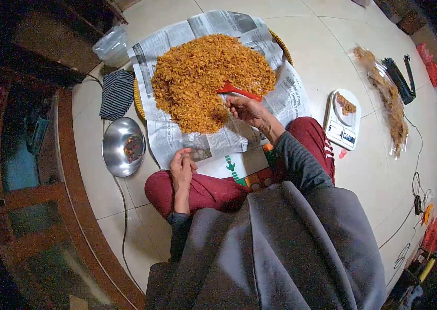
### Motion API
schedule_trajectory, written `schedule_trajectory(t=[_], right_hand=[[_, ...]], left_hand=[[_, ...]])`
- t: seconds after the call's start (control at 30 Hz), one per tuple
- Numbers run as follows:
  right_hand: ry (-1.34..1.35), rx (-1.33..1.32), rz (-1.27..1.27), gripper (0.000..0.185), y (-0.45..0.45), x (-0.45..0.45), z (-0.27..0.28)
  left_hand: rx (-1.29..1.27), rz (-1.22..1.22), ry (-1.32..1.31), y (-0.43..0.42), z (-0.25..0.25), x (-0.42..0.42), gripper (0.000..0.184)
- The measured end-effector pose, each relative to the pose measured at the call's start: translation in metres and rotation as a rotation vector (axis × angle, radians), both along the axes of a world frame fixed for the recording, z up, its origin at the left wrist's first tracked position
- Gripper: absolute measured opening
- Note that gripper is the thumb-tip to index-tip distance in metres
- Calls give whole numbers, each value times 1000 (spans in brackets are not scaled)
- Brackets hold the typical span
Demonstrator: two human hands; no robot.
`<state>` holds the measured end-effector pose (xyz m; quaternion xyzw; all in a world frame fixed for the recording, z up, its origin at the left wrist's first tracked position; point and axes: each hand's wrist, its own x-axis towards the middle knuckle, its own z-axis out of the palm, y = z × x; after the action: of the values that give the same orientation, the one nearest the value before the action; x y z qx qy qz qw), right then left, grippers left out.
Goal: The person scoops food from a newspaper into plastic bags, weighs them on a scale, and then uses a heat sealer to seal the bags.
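A large heap of orange-brown fried flakes (197, 72) lies on newspaper (159, 139) spread over a round woven tray (139, 101). My right hand (247, 110) is at the heap's lower right edge, fingers pinched together; what they hold, if anything, is too small to name. Just above it a red spoon (244, 93) rests on the flakes and paper. My left hand (181, 168) is at the newspaper's lower edge, beside a clear plastic bag (197, 147), with its fingers bent; whether it grips the bag is unclear.
On the left are a steel bowl (124, 147), a striped cloth (116, 94) and a plastic bag (111, 46). A white scale (341, 132) with some flakes stands right, beyond it a long filled bag (389, 103) and a black device (400, 80). Cables cross the floor.
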<state>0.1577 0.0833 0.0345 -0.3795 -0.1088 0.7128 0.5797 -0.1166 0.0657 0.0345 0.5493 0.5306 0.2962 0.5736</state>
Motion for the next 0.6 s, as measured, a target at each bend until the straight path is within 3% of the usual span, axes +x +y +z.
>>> schedule_trajectory(t=[0.17, 0.27, 0.3, 0.33, 0.4, 0.5, 0.53, 0.6], right_hand=[[22, 99, 55, 17, -14, -2, 8], [45, -7, -3, 18, -17, 2, 2], [91, 111, 32, 20, -21, 7, -5], [104, -5, -51, 21, -27, 2, 11], [-21, 41, 4, 20, -40, 7, 16], [-109, 138, -113, 17, -64, 1, 28], [-122, 179, -161, 17, -70, 4, 35], [-159, 347, -248, 15, -78, 28, 43]], left_hand=[[20, -23, 35, -3, 3, 0, 19], [-3, -29, 74, -1, -1, 0, 19], [-12, -3, 35, -1, -2, 0, 19], [-25, 8, -14, -2, -3, 0, 19], [78, -57, 224, 3, -4, 1, 21], [-193, 47, -11, 19, -34, -9, 21], [-74, -91, -116, 50, -93, -35, 25], [-31, -33, 73, 17, -22, -5, 33]])
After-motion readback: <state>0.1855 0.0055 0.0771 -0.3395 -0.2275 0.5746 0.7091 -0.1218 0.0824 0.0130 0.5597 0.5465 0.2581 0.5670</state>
